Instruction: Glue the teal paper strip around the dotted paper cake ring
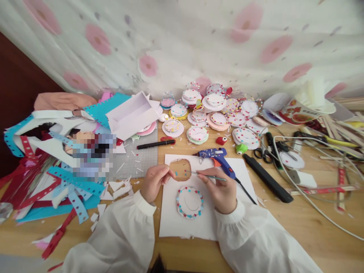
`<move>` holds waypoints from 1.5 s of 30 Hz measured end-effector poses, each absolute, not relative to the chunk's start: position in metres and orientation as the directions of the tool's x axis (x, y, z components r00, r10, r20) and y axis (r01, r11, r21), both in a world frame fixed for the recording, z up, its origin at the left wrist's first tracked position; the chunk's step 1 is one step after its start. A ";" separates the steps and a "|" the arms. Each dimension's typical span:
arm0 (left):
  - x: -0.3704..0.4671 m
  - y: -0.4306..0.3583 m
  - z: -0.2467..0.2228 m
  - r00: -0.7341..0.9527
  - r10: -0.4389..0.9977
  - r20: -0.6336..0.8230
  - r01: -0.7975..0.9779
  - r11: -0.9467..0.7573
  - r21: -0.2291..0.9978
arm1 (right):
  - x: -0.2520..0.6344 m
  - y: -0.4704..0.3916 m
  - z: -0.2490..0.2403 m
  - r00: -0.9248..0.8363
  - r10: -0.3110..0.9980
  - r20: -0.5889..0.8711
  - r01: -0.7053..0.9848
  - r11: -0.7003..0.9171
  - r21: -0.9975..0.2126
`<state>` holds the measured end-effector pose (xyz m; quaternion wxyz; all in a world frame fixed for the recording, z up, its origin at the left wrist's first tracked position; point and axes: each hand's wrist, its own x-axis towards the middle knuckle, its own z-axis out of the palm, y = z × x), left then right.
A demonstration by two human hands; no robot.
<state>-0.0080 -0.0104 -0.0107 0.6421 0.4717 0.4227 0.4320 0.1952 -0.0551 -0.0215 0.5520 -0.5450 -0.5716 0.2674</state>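
My right hand (220, 187) is closed on thin tweezers (212, 176), their tip pointing left over a round brown piece (180, 175) with a rough rim. Tiny red and blue bits are scattered on that piece. At its left rim, my left hand (155, 182) has thumb and forefinger pinched together on the edge. Below both hands, a white disc (190, 202) ringed with red, white and blue bits lies on a white sheet (173, 223). Just beyond my right hand rests a blue hot glue gun (217, 157), its cord running right.
Several decorated round paper pieces (197, 133) stand at the back. A black marker (156, 144) lies on the cutting mat (142, 163). Ribbons and paper scraps (76, 189) fill the left. To the right are a long black tool (267, 178), scissors (263, 154) and a white cable (318, 212).
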 end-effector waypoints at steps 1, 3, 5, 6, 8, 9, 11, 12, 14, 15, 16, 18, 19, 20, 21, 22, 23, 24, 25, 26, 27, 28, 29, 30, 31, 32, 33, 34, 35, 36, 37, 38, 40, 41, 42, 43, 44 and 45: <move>-0.007 -0.011 -0.012 0.267 0.953 -0.140 -0.121 0.177 0.977 | 0.197 -0.056 -0.021 0.245 0.913 0.326 0.279 0.256 -0.925; -0.005 -0.011 -0.012 0.274 0.951 -0.147 -0.046 0.166 0.985 | 0.198 -0.057 -0.021 0.309 0.906 0.288 0.189 0.239 -0.953; -0.003 -0.013 -0.011 0.297 0.945 -0.138 0.027 0.136 0.990 | 0.197 -0.057 -0.020 0.323 0.913 0.251 0.116 0.225 -0.967; -0.002 -0.013 -0.011 0.311 0.942 -0.129 0.059 0.116 0.991 | 0.196 -0.057 -0.020 0.315 0.918 0.240 0.090 0.223 -0.971; -0.001 -0.015 -0.010 0.334 0.935 -0.117 0.107 0.086 0.991 | 0.193 -0.057 -0.017 0.282 0.930 0.235 0.064 0.226 -0.972; 0.000 -0.015 -0.011 0.339 0.934 -0.115 0.126 0.076 0.989 | 0.191 -0.057 -0.016 0.267 0.934 0.237 0.061 0.229 -0.972; 0.000 -0.016 -0.012 0.333 0.936 -0.117 0.155 0.069 0.986 | 0.188 -0.057 -0.014 0.247 0.938 0.242 0.062 0.234 -0.970; 0.000 -0.016 -0.013 0.327 0.938 -0.119 0.166 0.067 0.984 | 0.187 -0.057 -0.013 0.243 0.940 0.241 0.061 0.233 -0.970; -0.001 -0.015 -0.014 0.317 0.941 -0.119 0.183 0.063 0.981 | 0.187 -0.056 -0.013 0.246 0.940 0.235 0.056 0.229 -0.972; -0.001 -0.015 -0.014 0.315 0.942 -0.118 0.188 0.060 0.980 | 0.187 -0.056 -0.014 0.252 0.940 0.231 0.050 0.225 -0.973; -0.001 -0.015 -0.014 0.317 0.941 -0.118 0.192 0.058 0.980 | 0.187 -0.056 -0.015 0.261 0.939 0.224 0.042 0.221 -0.974; -0.001 -0.014 -0.013 0.322 0.940 -0.115 0.196 0.052 0.979 | 0.188 -0.055 -0.017 0.285 0.935 0.210 0.025 0.211 -0.977; -0.001 -0.014 -0.013 0.325 0.939 -0.114 0.197 0.051 0.979 | 0.188 -0.055 -0.018 0.296 0.934 0.203 0.019 0.206 -0.978; -0.001 -0.014 -0.012 0.326 0.939 -0.113 0.198 0.050 0.979 | 0.189 -0.055 -0.019 0.301 0.933 0.196 0.017 0.200 -0.980; -0.001 -0.014 -0.012 0.326 0.938 -0.113 0.199 0.049 0.979 | 0.189 -0.055 -0.020 0.301 0.934 0.192 0.018 0.196 -0.980; -0.001 -0.014 -0.012 0.326 0.939 -0.113 0.201 0.048 0.978 | 0.189 -0.055 -0.020 0.297 0.935 0.191 0.020 0.194 -0.981; -0.001 -0.014 -0.012 0.323 0.939 -0.114 0.204 0.049 0.978 | 0.189 -0.056 -0.020 0.291 0.938 0.191 0.023 0.193 -0.981; -0.001 -0.015 -0.012 0.321 0.940 -0.116 0.207 0.050 0.977 | 0.189 -0.056 -0.019 0.283 0.940 0.192 0.026 0.193 -0.981; -0.001 -0.015 -0.013 0.318 0.941 -0.116 0.210 0.049 0.977 | 0.189 -0.057 -0.018 0.276 0.941 0.196 0.029 0.195 -0.980; -0.001 -0.015 -0.013 0.318 0.941 -0.113 0.211 0.046 0.976 | 0.189 -0.057 -0.018 0.270 0.942 0.199 0.033 0.197 -0.980; -0.001 -0.015 -0.013 0.321 0.941 -0.109 0.212 0.041 0.976 | 0.189 -0.057 -0.017 0.268 0.942 0.203 0.039 0.200 -0.979; -0.001 -0.015 -0.014 0.326 0.940 -0.105 0.212 0.036 0.977 | 0.189 -0.057 -0.017 0.267 0.942 0.205 0.044 0.200 -0.979; -0.002 -0.015 -0.014 0.332 0.938 -0.100 0.211 0.029 0.977 | 0.189 -0.057 -0.016 0.268 0.941 0.207 0.049 0.201 -0.978; -0.002 -0.015 -0.015 0.337 0.937 -0.096 0.213 0.023 0.977 | 0.189 -0.056 -0.016 0.270 0.940 0.208 0.052 0.202 -0.978; -0.002 -0.015 -0.015 0.341 0.935 -0.094 0.217 0.020 0.976 | 0.189 -0.056 -0.017 0.272 0.940 0.207 0.053 0.200 -0.978; -0.002 -0.014 -0.015 0.343 0.935 -0.094 0.220 0.017 0.975 | 0.189 -0.055 -0.017 0.274 0.940 0.204 0.052 0.197 -0.979; -0.002 -0.014 -0.015 0.344 0.934 -0.092 0.222 0.015 0.975 | 0.189 -0.055 -0.017 0.276 0.940 0.198 0.049 0.192 -0.980; -0.001 -0.014 -0.015 0.345 0.934 -0.091 0.224 0.012 0.975 | 0.189 -0.055 -0.018 0.277 0.942 0.192 0.046 0.186 -0.981; -0.001 -0.014 -0.014 0.346 0.934 -0.090 0.225 0.011 0.974 | 0.189 -0.055 -0.018 0.276 0.943 0.185 0.044 0.180 -0.983; -0.001 -0.014 -0.014 0.345 0.935 -0.088 0.226 0.009 0.974 | 0.189 -0.055 -0.018 0.275 0.945 0.179 0.043 0.174 -0.984; -0.001 -0.014 -0.014 0.343 0.935 -0.086 0.226 0.007 0.974 | 0.188 -0.055 -0.018 0.273 0.946 0.176 0.044 0.171 -0.984; -0.001 -0.014 -0.013 0.342 0.936 -0.085 0.227 0.006 0.974 | 0.188 -0.055 -0.018 0.271 0.946 0.176 0.046 0.170 -0.984; -0.001 -0.014 -0.012 0.342 0.936 -0.085 0.227 0.005 0.974 | 0.188 -0.056 -0.017 0.269 0.946 0.180 0.058 0.171 -0.984; -0.001 -0.014 -0.012 0.344 0.935 -0.084 0.225 0.005 0.974 | 0.188 -0.056 -0.016 0.270 0.945 0.182 0.067 0.170 -0.983; 0.000 -0.014 -0.011 0.346 0.935 -0.083 0.222 0.005 0.975 | 0.188 -0.056 -0.016 0.272 0.944 0.186 0.076 0.172 -0.982; 0.000 -0.015 -0.010 0.347 0.934 -0.083 0.219 0.005 0.976 | 0.189 -0.056 -0.015 0.274 0.943 0.190 0.082 0.174 -0.981; 0.000 -0.015 -0.010 0.347 0.934 -0.081 0.215 0.005 0.977 | 0.189 -0.056 -0.015 0.278 0.940 0.196 0.085 0.179 -0.980; 0.000 -0.015 -0.009 0.346 0.935 -0.080 0.212 0.005 0.977 | 0.189 -0.056 -0.015 0.281 0.938 0.202 0.085 0.185 -0.979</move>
